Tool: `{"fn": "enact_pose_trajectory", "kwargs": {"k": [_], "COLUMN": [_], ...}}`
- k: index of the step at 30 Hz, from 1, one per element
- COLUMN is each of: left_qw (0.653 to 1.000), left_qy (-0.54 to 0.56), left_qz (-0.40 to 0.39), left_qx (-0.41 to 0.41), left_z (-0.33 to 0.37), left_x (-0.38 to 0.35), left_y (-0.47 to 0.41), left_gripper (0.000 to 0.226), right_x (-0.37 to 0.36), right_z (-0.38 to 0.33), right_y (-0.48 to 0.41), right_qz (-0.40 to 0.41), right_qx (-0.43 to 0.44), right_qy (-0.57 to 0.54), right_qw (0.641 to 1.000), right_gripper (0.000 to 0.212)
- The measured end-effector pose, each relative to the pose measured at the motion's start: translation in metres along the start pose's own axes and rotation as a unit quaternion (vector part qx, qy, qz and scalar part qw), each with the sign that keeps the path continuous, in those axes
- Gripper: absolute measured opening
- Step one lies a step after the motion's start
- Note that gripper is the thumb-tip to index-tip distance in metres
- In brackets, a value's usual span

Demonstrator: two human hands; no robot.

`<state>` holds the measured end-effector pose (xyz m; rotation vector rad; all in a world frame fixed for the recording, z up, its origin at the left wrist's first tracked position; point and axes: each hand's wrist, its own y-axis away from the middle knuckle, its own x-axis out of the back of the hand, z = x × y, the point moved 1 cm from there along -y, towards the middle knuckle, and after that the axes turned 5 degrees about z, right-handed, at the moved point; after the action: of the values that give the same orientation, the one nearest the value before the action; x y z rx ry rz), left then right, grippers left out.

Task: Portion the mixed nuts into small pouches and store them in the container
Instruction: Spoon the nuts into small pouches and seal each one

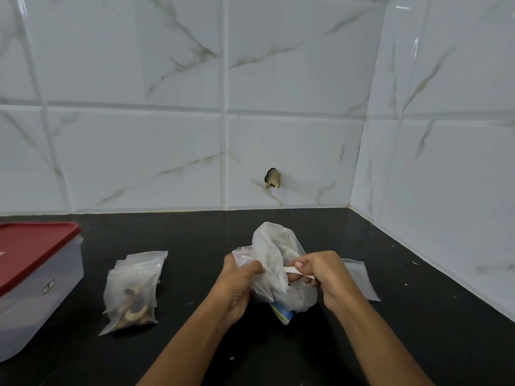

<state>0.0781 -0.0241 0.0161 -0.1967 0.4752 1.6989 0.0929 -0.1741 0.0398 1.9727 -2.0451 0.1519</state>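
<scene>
Black counter (195, 344), both hands at lower centre, left hand (237, 282) and right hand (320, 277) gripping clear nut bag (276, 246) (crumpled), filled pouches (133, 291) lower left, red-lidded container (33, 288) far left.

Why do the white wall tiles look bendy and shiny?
In the head view, the wide-angle lens bows the glossy white marbled wall tiles; glare streaks shine top right; the crinkled clear plastic bag looks slightly blurred.

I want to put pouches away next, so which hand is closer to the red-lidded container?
Left. The left hand grips the plastic bag right of the container; the right hand holds it farther right.
</scene>
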Motion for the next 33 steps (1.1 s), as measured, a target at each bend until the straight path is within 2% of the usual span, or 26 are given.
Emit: {"fn": "enact_pose_trajectory", "kwargs": {"k": [2,3,7,11,15,19,23,27,30,33], "left_qw": [1.000,0.999,0.998,0.997,0.995,0.987,0.965,0.943,0.911,0.889], "left_qy": [-0.013,-0.021,-0.044,-0.058,-0.085,-0.136,-0.200,-0.255,-0.336,-0.399], "left_qz": [-0.009,-0.015,-0.018,-0.002,-0.008,0.003,0.049,0.066,0.056,0.030], "left_qx": [-0.015,-0.021,-0.047,-0.060,-0.058,-0.084,-0.165,-0.203,-0.232,-0.221], "left_z": [-0.001,-0.002,-0.002,-0.001,-0.002,0.002,0.012,0.020,0.023,0.022], "left_x": [0.001,0.001,0.000,0.000,0.001,0.006,0.014,0.016,0.014,0.011], "left_y": [-0.001,-0.001,0.001,0.001,-0.003,-0.004,-0.007,-0.008,-0.005,-0.004], "left_gripper": [0.051,0.054,0.060,0.060,0.059,0.062,0.062,0.082,0.075,0.069], "right_x": [-0.003,-0.006,-0.017,-0.015,-0.015,-0.008,0.002,0.005,0.005,0.006], "right_z": [0.005,0.005,0.006,0.013,0.019,0.014,0.013,0.008,0.005,0.002], "right_y": [-0.006,-0.007,-0.013,-0.021,-0.025,-0.023,-0.023,-0.020,-0.017,-0.011], "right_qz": [0.017,0.024,0.055,0.018,0.027,-0.001,0.021,0.008,0.019,0.028], "right_qx": [-0.029,-0.027,0.066,-0.027,-0.064,-0.084,-0.080,-0.060,-0.033,0.007], "right_qy": [-0.043,-0.028,0.118,0.006,-0.108,-0.157,-0.214,-0.220,-0.220,-0.207], "right_qw": [0.998,0.999,0.989,0.999,0.992,0.984,0.973,0.974,0.975,0.978], "right_gripper": [0.024,0.023,0.024,0.022,0.024,0.029,0.026,0.023,0.022,0.021]}}
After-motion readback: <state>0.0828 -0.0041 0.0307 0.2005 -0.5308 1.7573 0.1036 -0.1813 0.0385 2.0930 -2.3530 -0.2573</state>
